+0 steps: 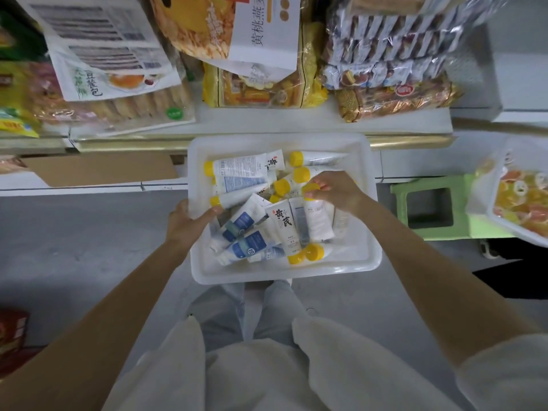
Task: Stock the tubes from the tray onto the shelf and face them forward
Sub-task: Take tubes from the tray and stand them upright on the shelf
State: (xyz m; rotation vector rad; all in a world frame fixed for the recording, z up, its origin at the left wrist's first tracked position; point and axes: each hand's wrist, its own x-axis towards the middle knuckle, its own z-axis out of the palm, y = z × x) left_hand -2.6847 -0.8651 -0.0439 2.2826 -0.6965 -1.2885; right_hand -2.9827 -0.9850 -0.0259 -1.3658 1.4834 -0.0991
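Note:
A white plastic tray (pixel 350 264) is held out in front of me, below the shelf edge. Several white tubes with yellow caps (pixel 241 170) lie jumbled in it, along with blue-labelled tubes (pixel 249 243). My left hand (pixel 185 222) grips the tray's left rim, thumb inside. Over the tray's right half, my right hand (pixel 336 191) pinches the yellow cap of a white tube (pixel 318 222) that lies among the others. The white shelf (pixel 267 118) above the tray has a bare strip along its front.
The shelf carries snack packages: biscuits (pixel 115 108) at left, yellow bags (pixel 261 90) in the middle, wrapped cakes (pixel 391 54) at right. A green plastic stool (pixel 430 209) stands at right, beside a second tray of orange packets (pixel 522 203). A cardboard sheet (pixel 100 169) lies on the lower shelf.

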